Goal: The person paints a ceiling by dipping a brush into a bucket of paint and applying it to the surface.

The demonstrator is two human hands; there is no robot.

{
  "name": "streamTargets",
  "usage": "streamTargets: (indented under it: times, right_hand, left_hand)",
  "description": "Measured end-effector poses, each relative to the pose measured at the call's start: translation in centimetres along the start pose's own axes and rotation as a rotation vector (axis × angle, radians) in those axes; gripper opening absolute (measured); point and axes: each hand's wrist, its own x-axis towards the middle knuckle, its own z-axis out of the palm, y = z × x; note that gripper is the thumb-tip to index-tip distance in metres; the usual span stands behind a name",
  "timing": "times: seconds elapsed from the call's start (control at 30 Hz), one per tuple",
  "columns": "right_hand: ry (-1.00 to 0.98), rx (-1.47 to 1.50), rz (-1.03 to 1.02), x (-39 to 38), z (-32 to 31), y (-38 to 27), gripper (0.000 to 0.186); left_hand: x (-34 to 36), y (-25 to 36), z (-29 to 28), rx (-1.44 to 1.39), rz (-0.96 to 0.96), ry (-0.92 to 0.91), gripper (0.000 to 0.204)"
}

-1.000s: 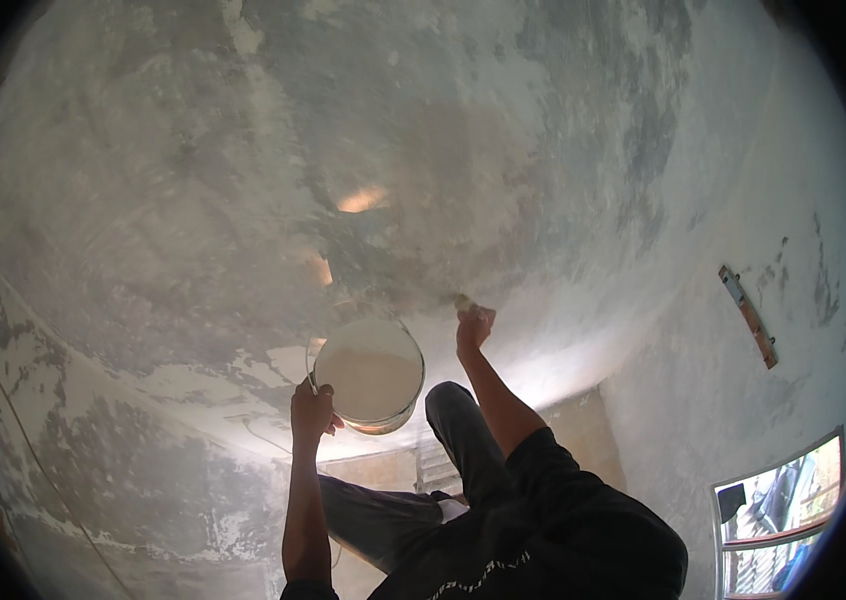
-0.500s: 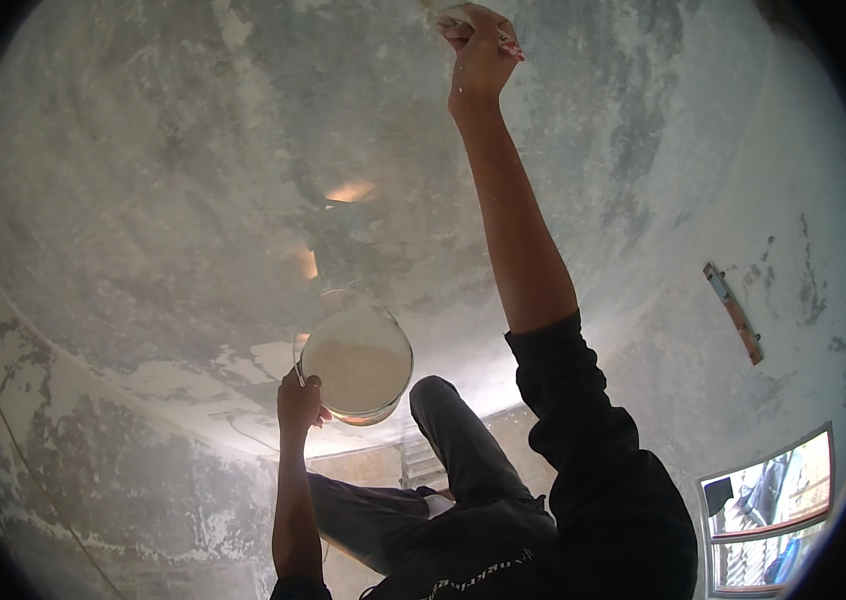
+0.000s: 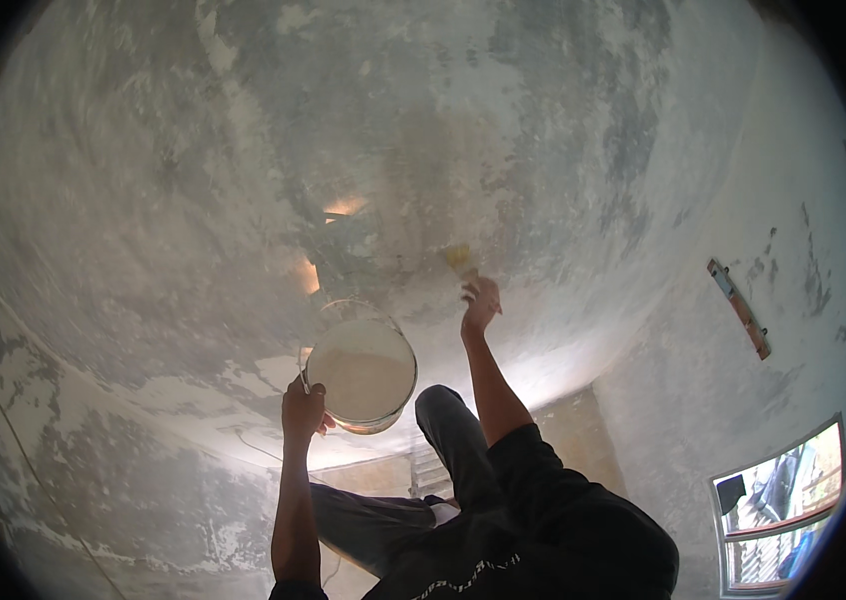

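My left hand (image 3: 303,410) has its fingers clamped on the rim of a round bucket (image 3: 361,368) of pale plaster mix, held up just under the ceiling (image 3: 193,200). To its right, my right hand (image 3: 479,305) has fingers closed on a small brush (image 3: 460,259) whose tip touches the ceiling. I judge the coat partly done: grey patches spread above my fingers, with bare whitish areas left.
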Motion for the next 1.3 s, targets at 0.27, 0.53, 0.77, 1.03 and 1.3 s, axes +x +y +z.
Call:
streamTargets:
  times: [0.27,0.53,0.77,1.03,1.3]
  right_hand:
    - [0.154,-0.654,0.017,3.6,-4.5,3.2,0.031]
    - [-0.146,-0.285,-0.184,4.3,13.5,-14.5,0.026]
    - [-0.375,-0.008,-0.505,2.9,15.6,-19.3,0.022]
    - [-0.082,-0.141,-0.171,1.1,0.9,-2.5,0.021]
    - [0.139,-0.758,0.158,2.8,-15.5,12.2,0.023]
  left_hand:
    - [0.4,0.8,0.0,0.049,0.003,-0.087,0.037]
    - [0.5,0.7,0.5,0.037,0.007,-0.108,0.038]
    - [1.0,0.2,1.8,0.011,-0.024,-0.123,0.041]
    - [0.6,-1.2,2.0,-0.048,-0.066,-0.121,0.039]
    - [0.1,-0.9,2.9,-0.006,-0.136,-0.131,0.037]
